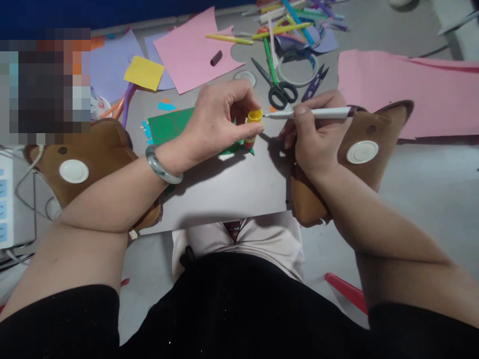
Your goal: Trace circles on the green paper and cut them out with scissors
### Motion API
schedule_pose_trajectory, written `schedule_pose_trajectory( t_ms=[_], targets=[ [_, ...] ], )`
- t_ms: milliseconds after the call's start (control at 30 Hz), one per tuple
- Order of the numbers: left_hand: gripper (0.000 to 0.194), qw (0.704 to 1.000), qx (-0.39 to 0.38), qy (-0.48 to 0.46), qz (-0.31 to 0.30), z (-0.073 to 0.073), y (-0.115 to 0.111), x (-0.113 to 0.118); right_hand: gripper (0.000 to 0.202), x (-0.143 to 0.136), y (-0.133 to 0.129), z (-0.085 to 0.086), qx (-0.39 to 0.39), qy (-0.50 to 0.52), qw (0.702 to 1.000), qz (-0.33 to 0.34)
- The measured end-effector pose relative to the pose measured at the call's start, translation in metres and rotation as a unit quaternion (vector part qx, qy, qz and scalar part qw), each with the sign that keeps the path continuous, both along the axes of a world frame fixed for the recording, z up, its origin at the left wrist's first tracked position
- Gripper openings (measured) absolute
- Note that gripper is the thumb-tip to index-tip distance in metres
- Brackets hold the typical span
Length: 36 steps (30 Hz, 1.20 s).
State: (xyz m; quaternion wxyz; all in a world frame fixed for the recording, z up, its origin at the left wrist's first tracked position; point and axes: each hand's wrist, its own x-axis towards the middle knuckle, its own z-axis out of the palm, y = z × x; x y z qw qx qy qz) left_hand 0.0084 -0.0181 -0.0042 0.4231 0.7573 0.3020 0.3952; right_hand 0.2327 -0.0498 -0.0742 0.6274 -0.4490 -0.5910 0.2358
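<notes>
My left hand (213,122) pinches a small yellow and red cylinder (251,134), which looks like a glue stick, upright between thumb and fingers. Beneath that hand lies green paper (164,124) with circles drawn on it. In my right hand (318,132) is a white marker (325,113), held nearly level, its uncapped tip pointing left close to the cylinder's yellow top. Whether tip and cylinder touch I cannot tell. A dark marker cap (216,58) rests on pink paper (187,50) beyond my left hand.
Black-handled scissors (282,94), purple thread snips (316,82) and a tape roll (297,67) lie beyond my hands. Brown cushions (97,154) sit under both forearms. Pink sheet (411,94) is at right; a power strip (9,199) with cables is at left. Another person is at upper left.
</notes>
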Motion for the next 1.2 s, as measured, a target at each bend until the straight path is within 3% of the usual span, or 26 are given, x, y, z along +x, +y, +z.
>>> schedule_pose_trajectory(
  t_ms=[167, 400, 567, 800, 1067, 1200],
  targets=[
    [0.025, 1.000, -0.004, 0.015, -0.001, -0.003, -0.003, 0.000, 0.043, -0.002, -0.001, 0.001, 0.030, -0.006, 0.999, -0.008],
    [0.028, 0.999, 0.023, 0.030, -0.031, -0.015, 0.008, 0.002, 0.046, 0.002, -0.004, 0.000, -0.019, -0.028, 0.999, -0.007],
    [0.028, 0.999, 0.020, 0.023, -0.022, -0.015, 0.007, 0.002, 0.045, -0.001, -0.004, 0.003, 0.028, -0.025, 0.999, -0.007],
    [0.024, 0.998, 0.028, 0.035, -0.036, -0.024, 0.018, 0.001, 0.048, -0.004, -0.006, 0.008, 0.001, -0.026, 1.000, -0.006],
    [0.021, 0.998, 0.049, 0.049, 0.003, -0.010, 0.003, 0.002, 0.060, -0.008, -0.004, 0.010, -0.011, -0.019, 1.000, -0.019],
    [0.021, 0.997, 0.052, 0.049, 0.017, -0.010, 0.003, 0.003, 0.060, -0.010, -0.005, 0.012, -0.009, -0.013, 1.000, -0.018]
  ],
)
